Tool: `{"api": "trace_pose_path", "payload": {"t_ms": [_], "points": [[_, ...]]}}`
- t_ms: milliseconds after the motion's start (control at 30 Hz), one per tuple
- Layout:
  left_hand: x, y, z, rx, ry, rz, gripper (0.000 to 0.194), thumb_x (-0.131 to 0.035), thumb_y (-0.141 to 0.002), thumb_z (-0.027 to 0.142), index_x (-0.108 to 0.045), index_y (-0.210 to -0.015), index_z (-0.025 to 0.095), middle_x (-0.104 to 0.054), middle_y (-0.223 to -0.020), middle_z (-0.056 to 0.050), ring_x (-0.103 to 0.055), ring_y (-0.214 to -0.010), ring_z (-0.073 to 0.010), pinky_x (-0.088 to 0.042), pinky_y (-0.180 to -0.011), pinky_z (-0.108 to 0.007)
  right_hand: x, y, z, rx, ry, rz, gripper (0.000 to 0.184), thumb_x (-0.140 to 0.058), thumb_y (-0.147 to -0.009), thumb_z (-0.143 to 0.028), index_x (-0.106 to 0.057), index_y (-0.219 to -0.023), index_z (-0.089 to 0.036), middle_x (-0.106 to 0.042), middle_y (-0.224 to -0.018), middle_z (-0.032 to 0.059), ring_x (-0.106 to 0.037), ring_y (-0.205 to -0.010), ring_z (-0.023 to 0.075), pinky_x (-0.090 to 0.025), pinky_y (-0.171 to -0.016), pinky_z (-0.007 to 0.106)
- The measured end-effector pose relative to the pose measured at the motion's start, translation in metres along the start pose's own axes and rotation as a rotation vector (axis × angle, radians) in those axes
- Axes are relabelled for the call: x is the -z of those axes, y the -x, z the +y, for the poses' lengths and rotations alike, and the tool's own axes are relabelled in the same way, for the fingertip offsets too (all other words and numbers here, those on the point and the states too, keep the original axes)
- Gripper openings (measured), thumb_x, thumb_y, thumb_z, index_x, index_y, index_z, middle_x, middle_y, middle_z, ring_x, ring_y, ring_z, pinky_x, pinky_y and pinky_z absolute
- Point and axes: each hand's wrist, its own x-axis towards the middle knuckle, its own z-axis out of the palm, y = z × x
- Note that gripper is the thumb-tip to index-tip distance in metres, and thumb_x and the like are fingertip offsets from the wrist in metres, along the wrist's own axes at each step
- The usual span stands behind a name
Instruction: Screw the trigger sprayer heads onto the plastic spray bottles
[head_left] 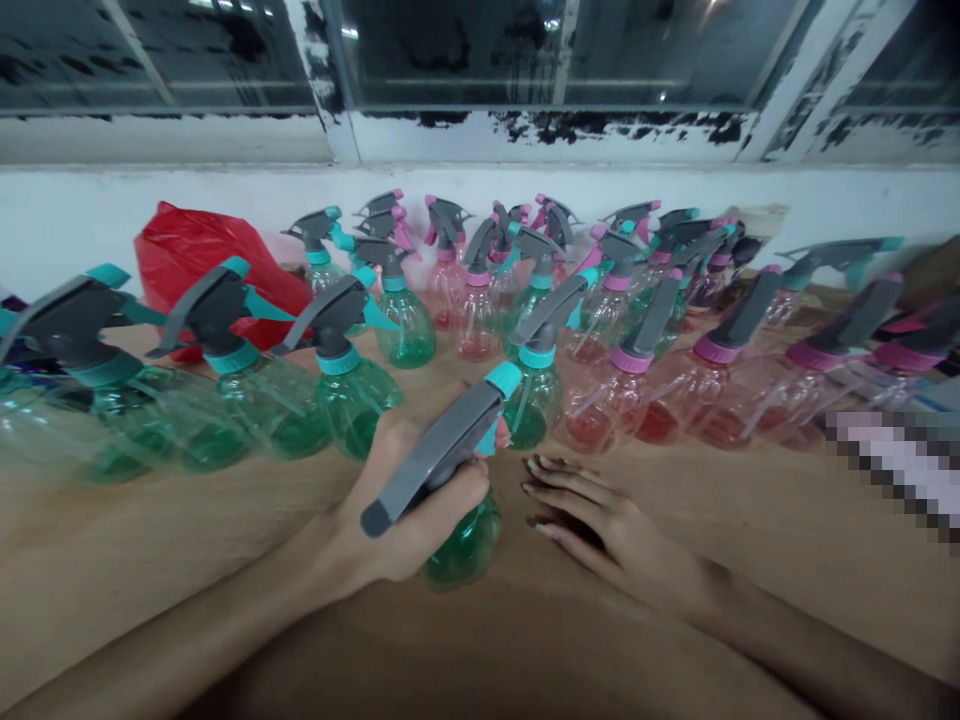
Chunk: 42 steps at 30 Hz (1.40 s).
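My left hand (420,500) is wrapped round the neck of a green spray bottle (465,545) with a grey trigger head and a teal nozzle. The bottle is near the table's front edge, and my fingers hide its collar. To its right, my right hand (592,510) rests on the table with its fingers stretched out towards the bottle, apart from it and holding nothing. Just beyond my hands stands another green spray bottle (534,405) with a teal collar. A pink spray bottle (607,405) with a pink collar is close by on its right.
Several green bottles (289,420) line the left, and several pink bottles (679,395) the right. More spray bottles crowd behind them. A red plastic bag (217,260) lies at the back left. The wooden table (720,560) meets a white wall (75,200) under windows.
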Motion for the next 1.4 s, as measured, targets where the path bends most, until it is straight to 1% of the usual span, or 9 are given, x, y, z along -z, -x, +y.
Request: {"api": "trace_pose_path", "payload": {"t_ms": [133, 300, 467, 567, 700, 933, 1167, 1300, 1400], "points": [[-0.0004, 0.0031, -0.0011, 0.024, -0.024, 0.04, 0.014, -0.05, -0.068, 0.017, -0.056, -0.076, 0.025, -0.057, -0.062, 0.002, -0.053, -0.051, -0.016, -0.048, -0.054, -0.03, 0.0009, -0.0007, -0.0011, -0.003, 0.006, -0.015, 0.036, -0.047, -0.093, -0.029, -0.052, -0.128, -0.023, -0.054, -0.133, 0.0053, -0.04, -0.131, 0.0211, -0.037, -0.108, 0.045], [-0.0041, 0.0021, -0.0007, 0.024, -0.007, 0.025, 0.019, -0.048, -0.07, 0.014, -0.056, -0.081, 0.027, -0.059, -0.073, 0.001, -0.056, -0.059, -0.0174, -0.049, -0.06, -0.032, 0.0005, -0.0011, -0.0009, -0.004, -0.009, 0.001, 0.034, -0.048, -0.093, -0.029, -0.054, -0.126, -0.023, -0.055, -0.132, 0.0057, -0.042, -0.129, 0.0211, -0.037, -0.107, 0.045], [-0.0074, 0.0025, -0.0016, 0.043, -0.086, 0.082, 0.006, -0.049, -0.073, 0.019, -0.049, -0.072, 0.025, -0.048, -0.065, 0.003, -0.049, -0.056, -0.0164, -0.048, -0.057, -0.031, 0.0003, -0.0007, 0.0001, 0.001, -0.026, 0.009, 0.036, -0.049, -0.092, -0.029, -0.053, -0.127, -0.023, -0.054, -0.133, 0.006, -0.042, -0.129, 0.0216, -0.038, -0.107, 0.044], [-0.0085, 0.0039, -0.0029, 0.056, -0.102, 0.077, 0.003, -0.049, -0.078, 0.023, -0.05, -0.077, 0.025, -0.05, -0.071, 0.001, -0.05, -0.059, -0.0167, -0.05, -0.062, -0.033, -0.0001, -0.0003, 0.001, -0.003, -0.021, -0.005, 0.036, -0.048, -0.093, -0.03, -0.052, -0.127, -0.024, -0.052, -0.136, 0.0054, -0.041, -0.13, 0.0213, -0.037, -0.107, 0.045], [-0.0094, 0.0042, -0.0038, 0.075, -0.063, 0.06, 0.01, -0.047, -0.079, 0.022, -0.056, -0.083, 0.025, -0.055, -0.077, -0.001, -0.055, -0.067, -0.0179, -0.052, -0.07, -0.035, -0.0007, 0.0004, 0.0015, -0.005, 0.0, -0.02, 0.035, -0.046, -0.093, -0.03, -0.052, -0.127, -0.023, -0.051, -0.137, 0.0053, -0.039, -0.132, 0.0207, -0.036, -0.108, 0.044], [-0.0088, 0.0036, -0.0041, 0.057, 0.0, 0.051, 0.03, -0.052, -0.074, 0.017, -0.058, -0.102, 0.026, -0.055, -0.078, 0.0, -0.054, -0.064, -0.0174, -0.052, -0.066, -0.032, 0.0005, -0.0001, 0.0005, -0.003, 0.004, -0.026, 0.035, -0.046, -0.093, -0.03, -0.052, -0.127, -0.022, -0.052, -0.135, 0.0055, -0.04, -0.131, 0.0207, -0.036, -0.108, 0.045], [-0.0086, 0.0035, -0.0052, 0.038, -0.021, 0.041, 0.031, -0.051, -0.076, 0.018, -0.059, -0.104, 0.025, -0.052, -0.076, 0.0, -0.053, -0.064, -0.0174, -0.053, -0.069, -0.033, 0.0009, -0.0003, -0.0001, -0.012, 0.011, -0.035, 0.036, -0.046, -0.094, -0.03, -0.052, -0.128, -0.021, -0.051, -0.136, 0.0056, -0.038, -0.132, 0.02, -0.035, -0.109, 0.042], [-0.0095, 0.0031, -0.0015, 0.073, 0.059, 0.072, 0.03, -0.05, -0.071, 0.015, -0.061, -0.097, 0.026, -0.055, -0.078, 0.0, -0.056, -0.066, -0.0162, -0.056, -0.069, -0.03, -0.0001, -0.0001, 0.0005, -0.011, 0.002, -0.022, 0.036, -0.046, -0.094, -0.031, -0.052, -0.128, -0.02, -0.052, -0.136, 0.0062, -0.039, -0.131, 0.0204, -0.035, -0.109, 0.043], [-0.0097, 0.0035, -0.0001, 0.094, 0.107, 0.055, 0.031, -0.05, -0.068, 0.012, -0.061, -0.093, 0.027, -0.058, -0.08, 0.001, -0.059, -0.064, -0.0151, -0.056, -0.067, -0.028, -0.0001, -0.0003, 0.0004, -0.007, -0.001, -0.025, 0.036, -0.046, -0.094, -0.031, -0.052, -0.128, -0.021, -0.052, -0.135, 0.0065, -0.04, -0.131, 0.0209, -0.035, -0.109, 0.044]]}}
